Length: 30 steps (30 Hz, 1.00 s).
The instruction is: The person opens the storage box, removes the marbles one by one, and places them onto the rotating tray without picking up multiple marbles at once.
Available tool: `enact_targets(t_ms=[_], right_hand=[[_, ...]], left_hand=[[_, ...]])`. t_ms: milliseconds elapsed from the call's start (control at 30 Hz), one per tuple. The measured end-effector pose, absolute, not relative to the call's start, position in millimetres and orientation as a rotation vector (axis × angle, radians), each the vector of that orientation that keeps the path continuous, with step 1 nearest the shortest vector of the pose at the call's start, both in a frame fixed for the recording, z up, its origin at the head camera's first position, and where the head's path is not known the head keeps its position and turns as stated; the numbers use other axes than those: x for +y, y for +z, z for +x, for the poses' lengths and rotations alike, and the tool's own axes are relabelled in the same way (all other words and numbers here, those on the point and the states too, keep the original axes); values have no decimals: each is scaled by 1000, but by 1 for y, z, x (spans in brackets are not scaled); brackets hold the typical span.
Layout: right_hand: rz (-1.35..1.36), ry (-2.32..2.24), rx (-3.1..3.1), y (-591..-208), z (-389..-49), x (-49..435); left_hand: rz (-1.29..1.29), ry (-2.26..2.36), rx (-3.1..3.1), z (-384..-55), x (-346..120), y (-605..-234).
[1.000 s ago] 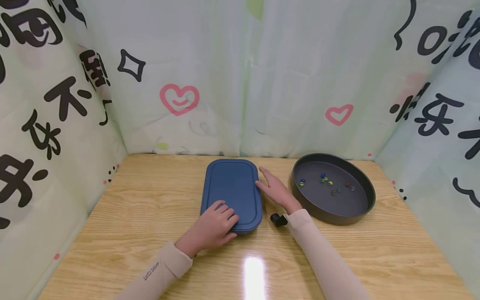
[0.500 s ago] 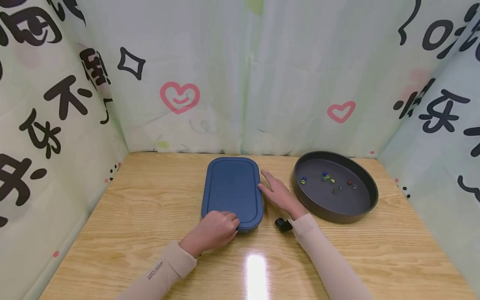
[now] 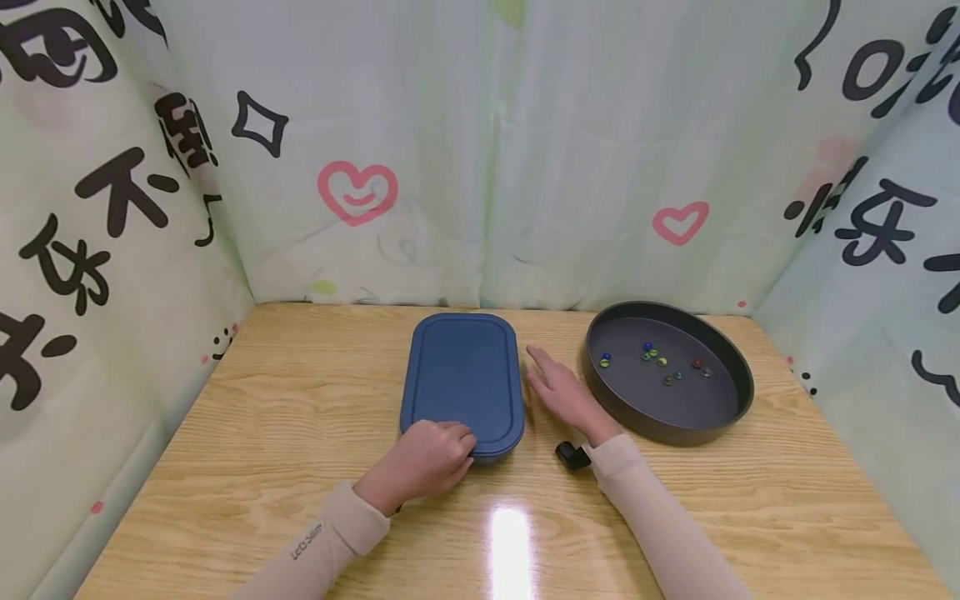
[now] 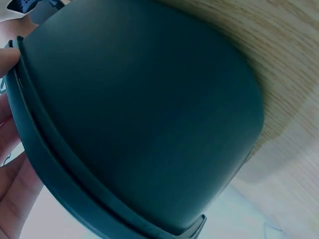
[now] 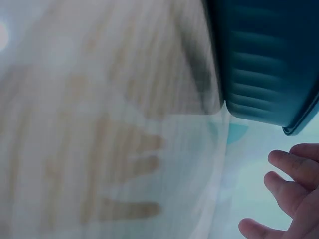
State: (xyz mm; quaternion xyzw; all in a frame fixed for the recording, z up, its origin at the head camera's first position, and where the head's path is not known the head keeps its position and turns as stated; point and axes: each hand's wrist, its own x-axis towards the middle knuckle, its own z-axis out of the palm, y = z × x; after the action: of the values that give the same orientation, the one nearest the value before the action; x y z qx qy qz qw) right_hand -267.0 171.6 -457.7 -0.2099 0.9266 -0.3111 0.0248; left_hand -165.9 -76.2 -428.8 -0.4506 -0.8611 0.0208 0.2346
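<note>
On the table [image 3: 322,383] in the head view, the left hand [image 3: 423,458] grips the near edge of the blue lidded box [image 3: 463,375]; the right hand [image 3: 564,393] lies just beside it. Left wrist: the thumb [image 4: 7,60] meets the rim [image 4: 47,134]. Right wrist: spread fingers [image 5: 295,169], apart from the box.

right fingers [image 3: 542,358] withdrawn, off box [image 3: 461,375]; left fingers [image 3: 461,439] now curled

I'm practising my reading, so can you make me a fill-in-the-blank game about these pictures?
1. In the head view, the round dark-grey pan stands to the ____ of the rectangular blue lidded box.
2. Small, round, multicoloured marbles lie inside the ____, not on the box.
3. The person's ____ hand grips the box's near end.

Missing words: right; pan; left.
</note>
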Motion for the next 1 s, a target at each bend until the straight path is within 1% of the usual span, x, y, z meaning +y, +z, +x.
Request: enact_targets(t_ms=[267, 567, 833, 1000], right_hand=[[-639, -854, 2884, -461, -265, 170], [-662, -829, 2903, -457, -259, 158], [-629, -779, 2930, -454, -257, 151], [-630, -638, 3000, -456, -257, 148]], left_hand=[[-1140, -12, -2211, -168, -76, -425], [-1030, 76, -2082, -169, -75, -432], [-969, 90, -2049, -169, -74, -434], [-927, 48, -2018, -170, -75, -435]])
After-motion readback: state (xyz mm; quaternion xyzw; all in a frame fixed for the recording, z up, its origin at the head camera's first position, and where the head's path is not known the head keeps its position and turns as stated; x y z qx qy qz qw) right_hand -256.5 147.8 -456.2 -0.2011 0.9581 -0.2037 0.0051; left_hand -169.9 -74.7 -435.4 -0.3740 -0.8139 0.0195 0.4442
